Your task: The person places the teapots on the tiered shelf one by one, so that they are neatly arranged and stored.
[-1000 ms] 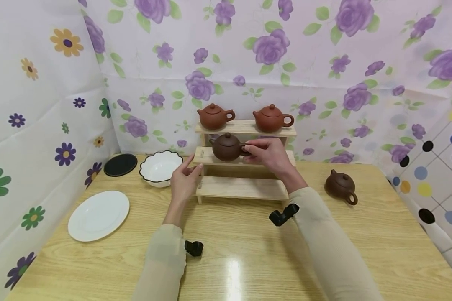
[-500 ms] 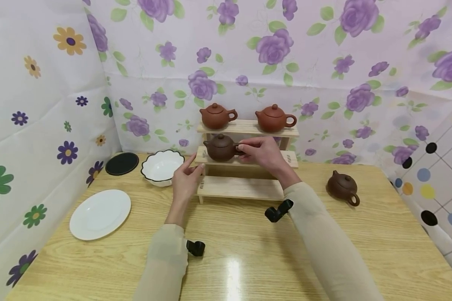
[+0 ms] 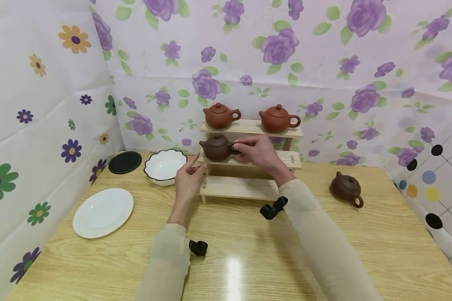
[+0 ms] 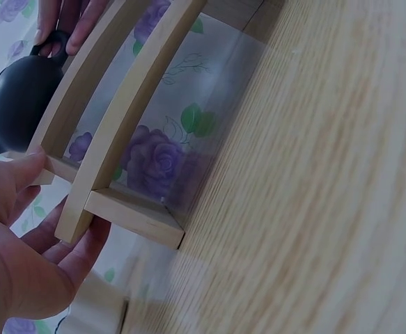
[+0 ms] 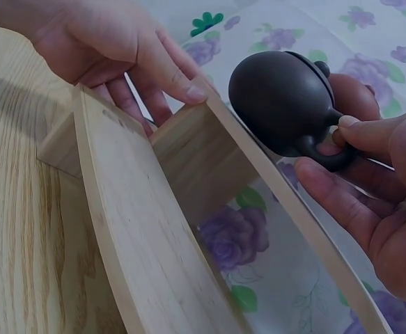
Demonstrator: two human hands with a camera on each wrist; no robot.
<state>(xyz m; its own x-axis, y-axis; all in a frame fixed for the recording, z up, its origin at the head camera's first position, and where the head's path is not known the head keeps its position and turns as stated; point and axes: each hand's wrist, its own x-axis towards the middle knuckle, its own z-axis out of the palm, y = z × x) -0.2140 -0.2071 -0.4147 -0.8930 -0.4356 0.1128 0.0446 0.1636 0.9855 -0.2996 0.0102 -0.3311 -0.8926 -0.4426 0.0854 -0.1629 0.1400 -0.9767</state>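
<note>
A dark brown teapot (image 3: 215, 148) is at the left end of the middle tier of a three-tier wooden shelf (image 3: 241, 187). My right hand (image 3: 259, 154) pinches its handle between thumb and fingers, and the spout points left. The right wrist view shows the teapot (image 5: 279, 103) upright against the tier's edge; whether its base bears fully on the board I cannot tell. My left hand (image 3: 188, 182) grips the shelf's left end. In the left wrist view its thumb lies on the middle tier's end, with fingers (image 4: 84, 254) behind the lower board.
Two reddish-brown teapots (image 3: 219, 117) stand on the top tier. Another dark teapot (image 3: 345, 189) is on the table at right. A scalloped white bowl (image 3: 165, 165), a white plate (image 3: 103, 213) and a black disc (image 3: 125, 162) lie to the left. Floral sheets hang behind.
My right hand has slid the dark teapot leftward along the middle tier to its left end. My left hand keeps its place on the shelf. The view has shifted slightly.
</note>
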